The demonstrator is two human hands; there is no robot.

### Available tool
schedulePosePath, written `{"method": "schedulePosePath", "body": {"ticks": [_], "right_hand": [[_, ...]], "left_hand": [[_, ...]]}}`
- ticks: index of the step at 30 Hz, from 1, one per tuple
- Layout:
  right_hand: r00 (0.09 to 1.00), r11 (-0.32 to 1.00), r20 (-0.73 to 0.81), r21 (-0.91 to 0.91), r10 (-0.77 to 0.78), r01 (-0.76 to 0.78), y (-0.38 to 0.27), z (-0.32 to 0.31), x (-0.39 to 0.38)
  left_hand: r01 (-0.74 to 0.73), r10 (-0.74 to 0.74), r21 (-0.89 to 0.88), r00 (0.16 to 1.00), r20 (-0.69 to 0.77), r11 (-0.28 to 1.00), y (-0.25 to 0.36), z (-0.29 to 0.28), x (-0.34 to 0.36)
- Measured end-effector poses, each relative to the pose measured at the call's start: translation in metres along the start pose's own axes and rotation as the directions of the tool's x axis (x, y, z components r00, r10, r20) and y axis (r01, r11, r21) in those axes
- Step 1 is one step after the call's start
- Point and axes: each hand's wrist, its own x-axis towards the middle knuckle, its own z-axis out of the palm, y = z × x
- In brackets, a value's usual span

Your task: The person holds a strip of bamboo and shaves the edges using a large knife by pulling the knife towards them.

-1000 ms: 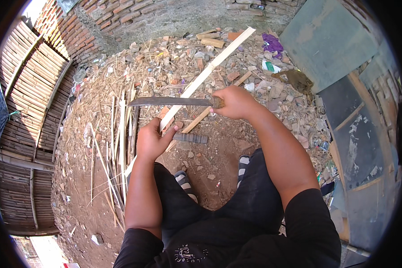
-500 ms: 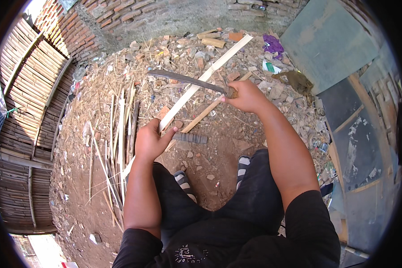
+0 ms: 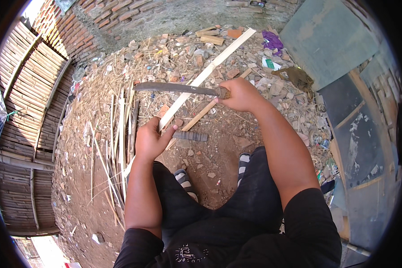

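Observation:
My left hand (image 3: 148,140) is closed around a long pale bamboo strip (image 3: 219,60), which slants from beside my left knee up toward the far right. In my right hand (image 3: 240,94) is the wooden handle of a machete (image 3: 169,87). Its dark, slightly curved blade points left and crosses the strip beyond my left hand. Whether the blade touches the strip I cannot tell. A second, browner bamboo piece (image 3: 198,117) slants below the machete. Near my left hand a dark ridged block (image 3: 191,136) lies on the ground.
Several split bamboo strips (image 3: 122,134) lie in a bundle left of my left arm. Rubble and straw cover the ground toward a brick wall (image 3: 134,22). A bamboo-slat panel (image 3: 31,89) stands at left; flat grey boards (image 3: 330,44) lean at right. A purple cloth (image 3: 272,41) lies far right.
My right hand has shifted a little left with the machete. The blade has swung nearer and sits more level across the strip. My left hand keeps its hold; the strip's far end has moved slightly.

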Motion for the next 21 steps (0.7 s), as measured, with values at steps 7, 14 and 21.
{"method": "schedulePosePath", "body": {"ticks": [7,14,21], "right_hand": [[0.982,0.993,-0.161,0.08,0.103,-0.091,0.03,-0.011,-0.004],[0.999,1.0,-0.038,0.029,0.002,0.0,-0.005,-0.005,-0.002],[0.997,0.99,-0.001,-0.118,-0.073,0.073,-0.018,-0.011,-0.008]], "left_hand": [[-0.018,0.017,0.03,1.0,0.011,0.999,-0.003,0.003,0.001],[-0.003,0.002,-0.05,1.0,-0.025,0.999,0.0,0.002,0.001],[-0.003,0.003,-0.044,1.0,-0.012,0.999,-0.007,0.001,-0.002]]}}
